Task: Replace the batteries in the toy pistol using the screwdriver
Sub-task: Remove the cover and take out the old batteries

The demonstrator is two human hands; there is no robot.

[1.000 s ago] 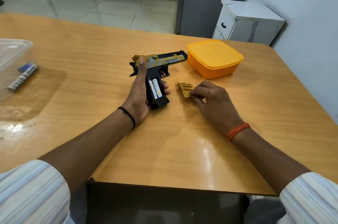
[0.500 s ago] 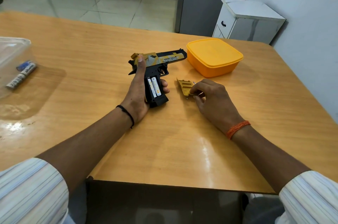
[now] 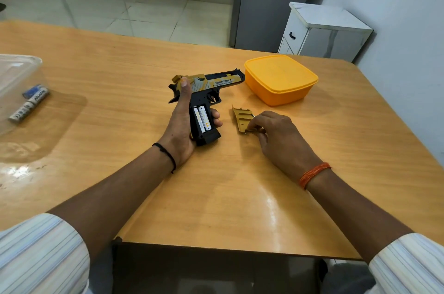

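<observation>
A black and gold toy pistol (image 3: 211, 92) lies on its side on the wooden table (image 3: 120, 92). Its grip is open and two white batteries (image 3: 202, 118) sit in the compartment. My left hand (image 3: 181, 123) grips the pistol's handle, thumb stretched up to the hammer end. To the right lies the gold battery cover (image 3: 242, 117), inner side up. My right hand (image 3: 281, 136) pinches the cover's near edge with its fingertips. A thin metal tip, maybe the screwdriver (image 3: 253, 114), peeks out above my right fingers; the rest is hidden.
A closed yellow container (image 3: 281, 78) stands behind the cover, close to the pistol's muzzle. At the far left a clear plastic box (image 3: 16, 70) stands with two used batteries (image 3: 30, 106) beside it. A white cabinet (image 3: 326, 32) stands past the table's far right corner.
My right hand has shifted slightly onto the gold cover and now pinches its near edge. My left hand keeps holding the pistol in place.
</observation>
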